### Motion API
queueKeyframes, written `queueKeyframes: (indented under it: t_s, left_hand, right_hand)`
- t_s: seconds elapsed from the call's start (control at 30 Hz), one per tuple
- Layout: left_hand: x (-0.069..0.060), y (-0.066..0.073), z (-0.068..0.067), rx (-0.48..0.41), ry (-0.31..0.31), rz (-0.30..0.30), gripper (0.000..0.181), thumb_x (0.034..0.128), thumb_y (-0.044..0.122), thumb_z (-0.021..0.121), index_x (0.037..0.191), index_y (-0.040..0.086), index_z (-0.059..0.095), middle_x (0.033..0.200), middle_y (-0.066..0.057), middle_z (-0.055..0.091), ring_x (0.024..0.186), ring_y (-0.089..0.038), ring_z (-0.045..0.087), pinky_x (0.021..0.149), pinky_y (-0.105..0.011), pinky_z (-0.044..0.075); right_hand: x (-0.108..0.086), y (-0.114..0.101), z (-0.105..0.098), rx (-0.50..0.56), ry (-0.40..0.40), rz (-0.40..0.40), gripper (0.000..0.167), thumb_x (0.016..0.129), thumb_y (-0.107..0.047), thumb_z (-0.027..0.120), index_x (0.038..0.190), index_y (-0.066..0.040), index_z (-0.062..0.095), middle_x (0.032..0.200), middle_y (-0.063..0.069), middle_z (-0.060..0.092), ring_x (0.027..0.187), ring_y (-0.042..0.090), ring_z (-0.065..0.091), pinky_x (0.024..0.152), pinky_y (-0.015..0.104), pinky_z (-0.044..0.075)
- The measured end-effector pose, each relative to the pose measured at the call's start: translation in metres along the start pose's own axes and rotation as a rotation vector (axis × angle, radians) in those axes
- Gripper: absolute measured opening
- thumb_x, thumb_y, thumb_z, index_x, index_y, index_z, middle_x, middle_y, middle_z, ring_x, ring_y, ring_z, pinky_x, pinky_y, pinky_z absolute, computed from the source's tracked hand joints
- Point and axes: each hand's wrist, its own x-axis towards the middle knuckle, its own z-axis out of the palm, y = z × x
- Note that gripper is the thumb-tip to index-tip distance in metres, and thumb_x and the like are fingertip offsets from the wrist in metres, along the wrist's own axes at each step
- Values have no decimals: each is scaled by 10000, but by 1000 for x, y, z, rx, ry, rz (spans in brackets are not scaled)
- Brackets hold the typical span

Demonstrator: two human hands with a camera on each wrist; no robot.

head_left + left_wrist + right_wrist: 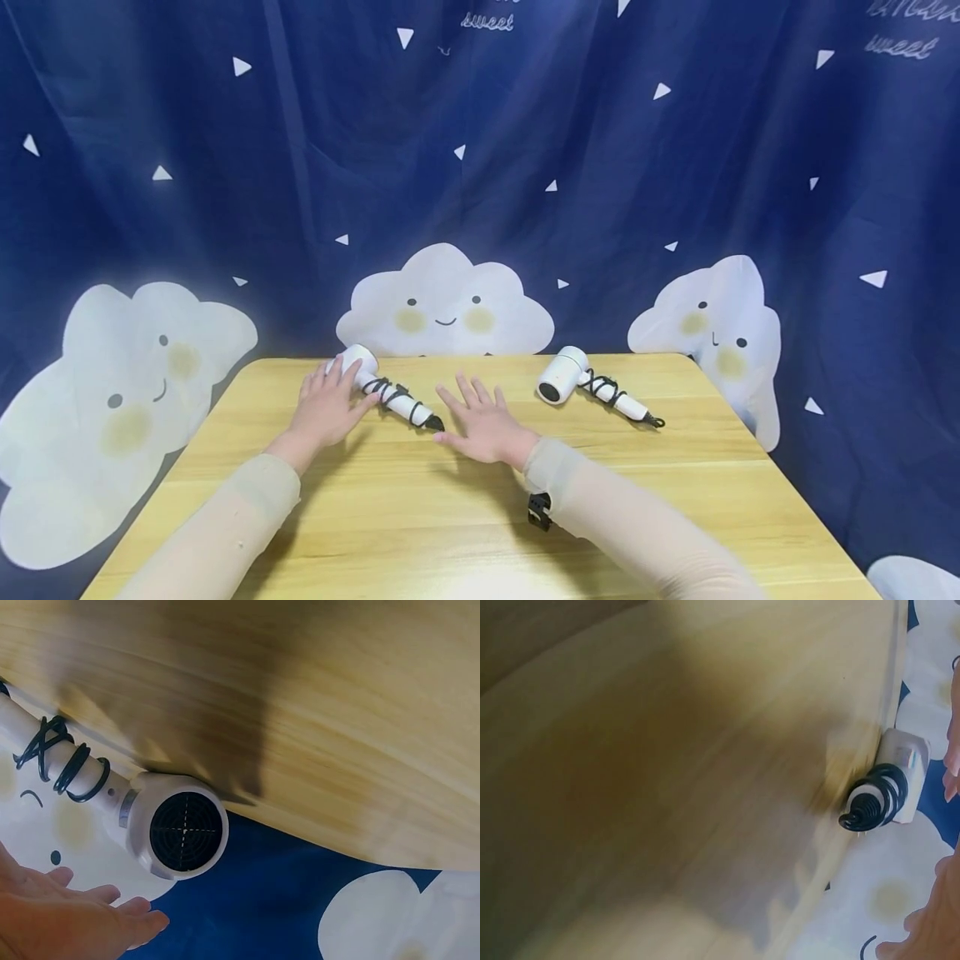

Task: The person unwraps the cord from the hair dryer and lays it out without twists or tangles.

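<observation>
Two white hair dryers with black cords wound round their handles lie on the table. My left hand (324, 410), fingers spread, is at the head of the left dryer (401, 402); in the left wrist view the hand (75, 919) shows beside that dryer's round dark grille (187, 831), apparently without gripping it. My right hand (483, 425) is held palm down with fingers spread, just right of the left dryer's handle end, holding nothing. The right dryer (562, 377) lies further right, untouched. In the right wrist view, the right hand (928, 915) is near a dryer (901, 776).
The wooden table (420, 517) has its far edge against a dark blue curtain (495, 100) printed with clouds and white triangles. A black band (539, 510) shows at my right sleeve.
</observation>
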Motion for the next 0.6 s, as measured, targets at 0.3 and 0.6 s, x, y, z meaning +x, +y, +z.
queueKeyframes:
  t_s: [0.3, 0.6]
  left_hand:
    - [3, -4, 1, -17, 20, 0, 765, 1006, 524, 489, 1540, 9, 302, 1561, -359, 208, 1420, -572, 152, 1138, -701, 75]
    - [5, -10, 4, -18, 47, -13, 714, 1005, 443, 534, 1518, -8, 328, 1527, -381, 248, 1399, -574, 199, 1145, -682, 102]
  right_hand:
    - [5, -8, 11, 8, 1, -8, 802, 980, -677, 369, 1618, -292, 73, 1660, 104, -51, 1505, 419, 42, 1159, 661, 27]
    - [9, -17, 13, 4, -28, -26, 818, 971, -694, 369, 1617, -298, 61, 1666, 111, -16, 1512, 387, 68, 1185, 618, 82]
